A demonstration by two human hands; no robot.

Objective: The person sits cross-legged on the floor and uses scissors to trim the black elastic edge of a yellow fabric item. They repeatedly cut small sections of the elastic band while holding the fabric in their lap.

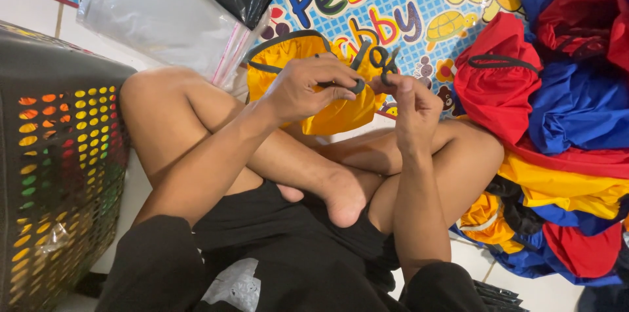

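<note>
Hands, L (303, 89) & R (411, 104), fingers pinched shut on black drawstring (379, 58) of yellow bag (334, 114), clear plastic packet (154, 14) upper left.

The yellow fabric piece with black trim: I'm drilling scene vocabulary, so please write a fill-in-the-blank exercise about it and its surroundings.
1. Both hands, left hand and right hand, work a black ____ on the yellow fabric piece with black trim.
2. The dark perforated plastic basket stands on the person's ____ side.
3. The pile of red, blue and yellow fabric pieces lies on the person's ____ side.

Missing words: cord; left; right
</note>
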